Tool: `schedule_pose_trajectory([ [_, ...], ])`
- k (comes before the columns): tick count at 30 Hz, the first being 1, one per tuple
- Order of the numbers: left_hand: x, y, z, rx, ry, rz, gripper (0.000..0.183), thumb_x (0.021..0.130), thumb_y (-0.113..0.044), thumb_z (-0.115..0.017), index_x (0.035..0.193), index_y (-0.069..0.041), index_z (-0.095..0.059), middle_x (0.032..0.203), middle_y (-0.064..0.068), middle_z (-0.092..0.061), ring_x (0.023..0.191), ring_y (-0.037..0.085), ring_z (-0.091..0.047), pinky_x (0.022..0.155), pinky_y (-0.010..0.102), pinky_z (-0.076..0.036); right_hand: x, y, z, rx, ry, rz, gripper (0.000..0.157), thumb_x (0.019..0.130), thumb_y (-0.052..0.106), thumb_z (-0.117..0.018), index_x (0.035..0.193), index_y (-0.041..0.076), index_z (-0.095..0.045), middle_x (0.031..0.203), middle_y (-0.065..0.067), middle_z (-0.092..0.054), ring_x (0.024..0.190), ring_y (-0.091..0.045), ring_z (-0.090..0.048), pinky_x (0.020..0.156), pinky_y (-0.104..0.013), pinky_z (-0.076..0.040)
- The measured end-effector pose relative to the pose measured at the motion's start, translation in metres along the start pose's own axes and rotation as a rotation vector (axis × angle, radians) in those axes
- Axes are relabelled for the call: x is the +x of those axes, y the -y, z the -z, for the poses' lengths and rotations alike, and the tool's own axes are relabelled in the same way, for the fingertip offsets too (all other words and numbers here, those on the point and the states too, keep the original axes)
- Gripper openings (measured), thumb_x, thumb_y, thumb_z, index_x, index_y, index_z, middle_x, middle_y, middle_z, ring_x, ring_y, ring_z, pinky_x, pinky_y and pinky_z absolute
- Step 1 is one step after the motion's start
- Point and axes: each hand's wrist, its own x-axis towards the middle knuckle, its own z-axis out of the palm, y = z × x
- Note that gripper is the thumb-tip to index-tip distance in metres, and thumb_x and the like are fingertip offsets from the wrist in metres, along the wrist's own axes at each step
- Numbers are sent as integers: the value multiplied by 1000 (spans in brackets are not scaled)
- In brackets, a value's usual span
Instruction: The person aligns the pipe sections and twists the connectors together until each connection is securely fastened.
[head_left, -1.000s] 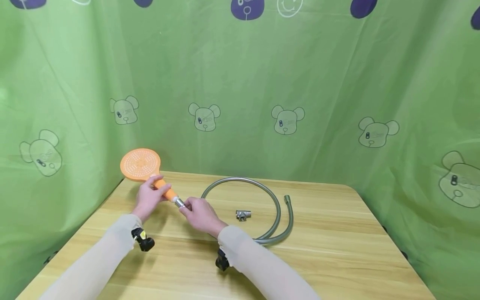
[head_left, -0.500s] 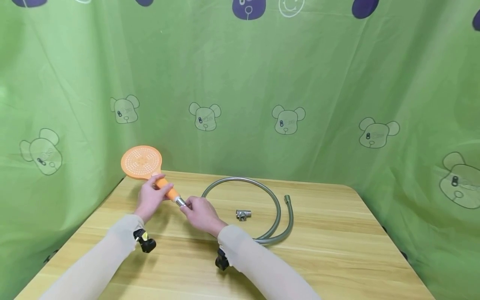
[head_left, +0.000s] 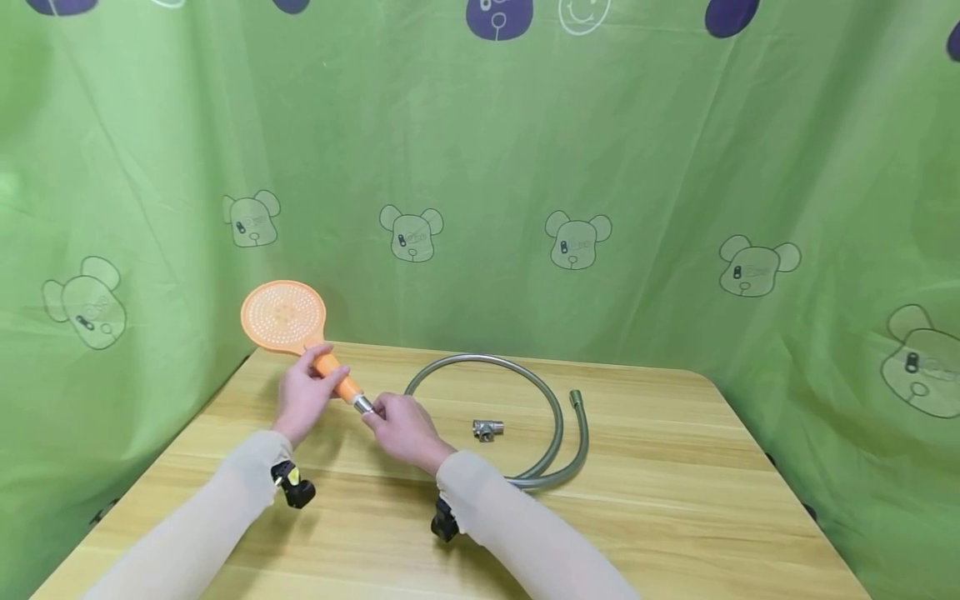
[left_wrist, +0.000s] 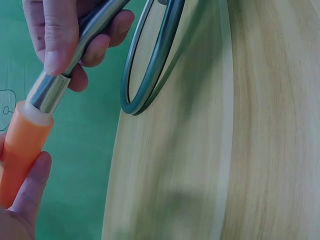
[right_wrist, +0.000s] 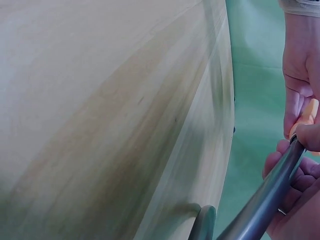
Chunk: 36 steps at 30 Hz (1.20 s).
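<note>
An orange shower head [head_left: 283,317] is held up at the left, its round perforated face toward the camera. My left hand [head_left: 303,395] grips its orange handle [left_wrist: 24,145]. At the handle's lower end sits a shiny metal hose connector [left_wrist: 49,93], against the white collar. My right hand [head_left: 405,429] pinches the metal shower hose [left_wrist: 92,30] right by that connector, thumb on top and fingers curled beneath. From there the hose [head_left: 551,400] loops over the table to its free end at the right.
Inside the hose loop lies a small metal tee fitting [head_left: 487,429]. Underneath is a wooden table [head_left: 675,500], with a green bear-print curtain [head_left: 480,150] hanging round its back and sides.
The shower head has tilted up, its round face rising a little, with my left hand shifting slightly right and up. My right hand stays almost in place at the connector.
</note>
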Motion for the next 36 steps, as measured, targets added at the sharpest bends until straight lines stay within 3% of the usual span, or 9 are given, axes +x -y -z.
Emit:
schedule_pose_trajectory([
  [6,0,4,-1,2,-36,23,57,93,-18,-74,145,-13,-52,117,25,-61,75,12,-69,71,29,-62,2,2,0,-10,-3,2,17,100,28,-63,94,13,-68,68,7,-58,55,-7,-47,48,-23,-40],
  [15,-3,2,-3,69,-77,-26,54,91,-19,-75,141,-15,-56,105,21,-65,71,13,-64,61,24,-60,1,4,-1,25,25,-25,16,101,27,-61,96,13,-67,68,6,-57,54,-7,-46,46,-23,-39],
  [22,-5,8,-3,-21,-69,-18,56,92,-19,-74,144,-14,-53,112,24,-64,74,9,-66,68,24,-61,1,1,-1,108,48,-46,17,102,25,-60,100,11,-68,70,4,-57,54,-8,-46,46,-22,-38],
  [36,-9,8,-8,-80,-91,-31,56,93,-15,-73,144,-15,-52,113,21,-61,80,10,-65,70,22,-61,3,-7,-3,228,87,-40,28,105,23,-53,101,-1,-67,66,5,-50,53,-7,-41,45,-21,-34],
])
